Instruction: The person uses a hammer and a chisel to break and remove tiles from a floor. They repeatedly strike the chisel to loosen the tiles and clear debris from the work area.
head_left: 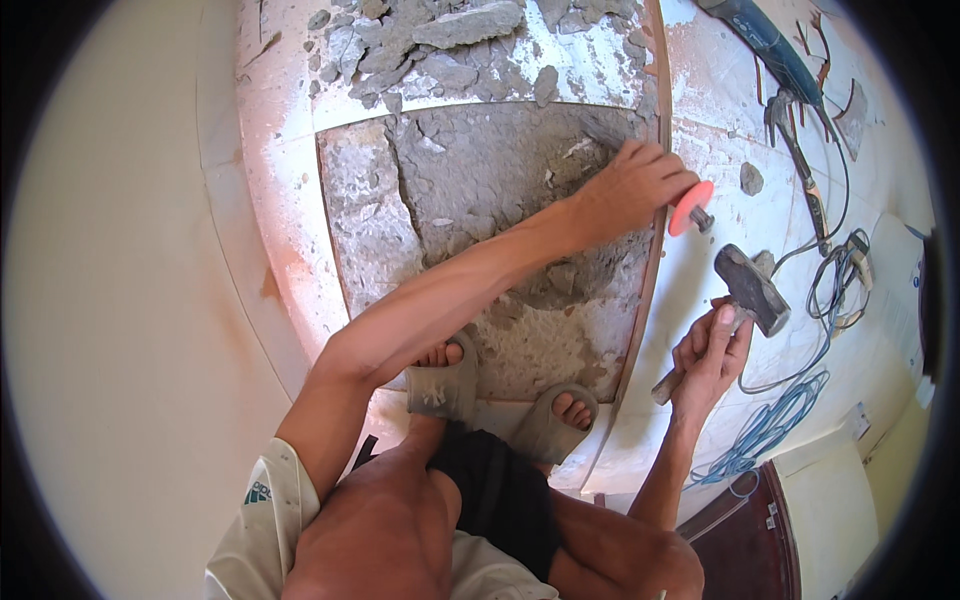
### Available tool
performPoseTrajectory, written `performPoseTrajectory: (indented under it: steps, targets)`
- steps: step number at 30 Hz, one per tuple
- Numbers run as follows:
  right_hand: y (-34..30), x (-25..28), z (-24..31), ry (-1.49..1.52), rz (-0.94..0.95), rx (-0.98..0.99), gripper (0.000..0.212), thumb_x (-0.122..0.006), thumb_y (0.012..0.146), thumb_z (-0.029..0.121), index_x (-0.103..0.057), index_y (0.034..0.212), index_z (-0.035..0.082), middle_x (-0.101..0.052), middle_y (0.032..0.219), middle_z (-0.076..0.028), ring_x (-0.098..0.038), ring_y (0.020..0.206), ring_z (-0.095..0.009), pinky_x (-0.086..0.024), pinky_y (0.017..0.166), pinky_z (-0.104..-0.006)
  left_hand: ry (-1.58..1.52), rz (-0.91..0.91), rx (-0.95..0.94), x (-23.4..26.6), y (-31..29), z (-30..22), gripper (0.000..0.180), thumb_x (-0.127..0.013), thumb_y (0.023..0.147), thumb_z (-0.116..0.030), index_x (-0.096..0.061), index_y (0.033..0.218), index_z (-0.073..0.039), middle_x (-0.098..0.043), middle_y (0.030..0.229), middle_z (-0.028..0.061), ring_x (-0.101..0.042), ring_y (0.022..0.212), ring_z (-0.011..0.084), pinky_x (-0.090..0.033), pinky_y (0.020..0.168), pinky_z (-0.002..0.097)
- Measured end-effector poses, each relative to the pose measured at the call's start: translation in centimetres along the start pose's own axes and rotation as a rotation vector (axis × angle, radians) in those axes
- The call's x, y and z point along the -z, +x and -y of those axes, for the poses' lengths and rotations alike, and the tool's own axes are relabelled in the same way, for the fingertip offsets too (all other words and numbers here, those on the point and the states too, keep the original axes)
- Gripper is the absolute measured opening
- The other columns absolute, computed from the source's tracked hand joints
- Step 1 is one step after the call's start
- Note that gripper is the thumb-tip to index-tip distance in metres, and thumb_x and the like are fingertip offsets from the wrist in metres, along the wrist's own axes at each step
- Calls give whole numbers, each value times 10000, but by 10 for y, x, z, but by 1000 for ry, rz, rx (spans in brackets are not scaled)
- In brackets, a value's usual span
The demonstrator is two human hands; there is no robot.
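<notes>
Bare leg (370,540), chisel (703,219) — inside left fingers (660,168), hammer (752,290) — in right fingers (719,335)

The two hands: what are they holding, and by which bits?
The left hand grips a chisel beside its red guard; the right hand grips a hammer by its handle.

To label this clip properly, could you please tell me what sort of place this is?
Probably a room under renovation: the broken-up floor patch, loose rubble and hammer suggest it.
</notes>
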State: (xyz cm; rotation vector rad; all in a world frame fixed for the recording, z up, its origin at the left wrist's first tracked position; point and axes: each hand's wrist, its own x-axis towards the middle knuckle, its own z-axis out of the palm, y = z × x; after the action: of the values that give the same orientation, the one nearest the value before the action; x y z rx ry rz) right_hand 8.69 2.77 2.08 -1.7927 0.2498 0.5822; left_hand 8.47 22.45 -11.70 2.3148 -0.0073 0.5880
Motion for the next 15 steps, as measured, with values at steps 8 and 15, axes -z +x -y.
performPoseTrajectory:
  steps: [8,15]
  targets:
    - [12,-8,25,134,-186,141,349,-574,1064,400,-568,1147,61,-377,665,58,-276,490,-21,-188,400,-198,45,48,76,4,-9,15,373,-668,848,-50,-640,1215,-113,-585,1029,38,-541,1042,237,-365,900,395]
    - [21,-32,4,-93,-82,10,342,-522,1071,471,-520,942,154,-371,632,75,-316,477,-23,-245,403,-205,-79,42,114,10,2,12,334,-647,854,-21,-636,1170,-130,-579,1016,43,-538,1042,248,-354,900,396]
